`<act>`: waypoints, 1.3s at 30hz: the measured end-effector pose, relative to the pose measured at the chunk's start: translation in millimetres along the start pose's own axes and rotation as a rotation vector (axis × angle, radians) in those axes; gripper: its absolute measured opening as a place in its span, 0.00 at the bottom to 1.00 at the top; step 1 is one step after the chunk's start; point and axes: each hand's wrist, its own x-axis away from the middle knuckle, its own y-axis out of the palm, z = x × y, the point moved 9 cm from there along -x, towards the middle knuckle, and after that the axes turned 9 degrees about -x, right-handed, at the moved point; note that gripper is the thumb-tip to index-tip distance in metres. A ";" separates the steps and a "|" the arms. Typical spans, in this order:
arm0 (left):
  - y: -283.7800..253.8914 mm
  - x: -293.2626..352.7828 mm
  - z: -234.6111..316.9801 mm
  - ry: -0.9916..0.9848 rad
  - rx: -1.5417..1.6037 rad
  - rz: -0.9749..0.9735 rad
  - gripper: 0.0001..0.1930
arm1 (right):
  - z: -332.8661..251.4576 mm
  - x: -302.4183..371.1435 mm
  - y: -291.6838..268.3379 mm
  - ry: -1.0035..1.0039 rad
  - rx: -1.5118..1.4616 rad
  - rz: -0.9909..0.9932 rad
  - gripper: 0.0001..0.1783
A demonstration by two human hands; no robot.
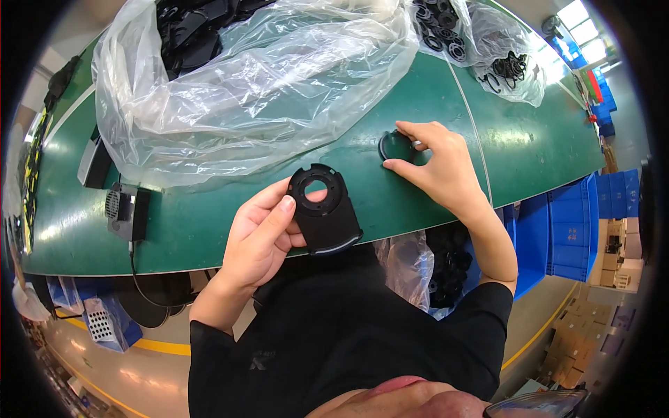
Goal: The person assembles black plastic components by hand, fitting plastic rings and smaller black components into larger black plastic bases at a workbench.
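Note:
My left hand (261, 233) grips a flat black plastic part (327, 226) by its left edge, thumb on top. The part has a rounded end with a ring around a large round hole, and a squarish lower end. It is held just above the near edge of the green table. Farther off to the right, my right hand (439, 157) pinches a thin black ring (384, 145) between thumb and fingers, at or just above the tabletop. My right fingers hide part of the ring. The two parts are apart.
A large clear plastic bag (279, 104) of black parts (191, 42) covers the table's far side. Smaller bags hold black rings (440, 31) and thin black pieces (511, 67). A small black device (127, 212) with a cable sits at left. Blue bins (571, 226) stand at right.

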 end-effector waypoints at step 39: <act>1.8 6.3 11.0 0.101 -0.331 0.033 0.15 | -117.0 7.3 27.1 -0.404 -0.218 0.077 0.27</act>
